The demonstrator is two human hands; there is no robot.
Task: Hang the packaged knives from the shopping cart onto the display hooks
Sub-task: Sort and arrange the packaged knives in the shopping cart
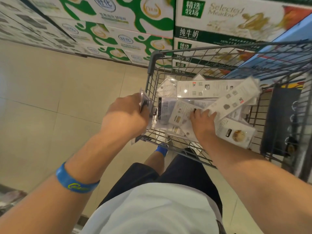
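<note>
A grey wire shopping cart [152, 65] stands in front of me, holding several white packaged knives lying flat and crossed over each other [202, 89]. My left hand [125, 117] is closed around a clear-plastic knife package [145, 103] at the cart's left wall, the package held upright against the wire. My right hand [203, 122] reaches into the cart with fingers spread, resting on a white package [181, 114] in the pile. No display hooks are in view.
Stacked milk cartons, green-and-white [108, 29] and dark green [219, 22], wall off the far side. Beige floor tiles [50, 98] stretch to the left. A dark cart seat flap [280, 119] stands at the right. My legs and shoe [162, 149] are under the cart's near edge.
</note>
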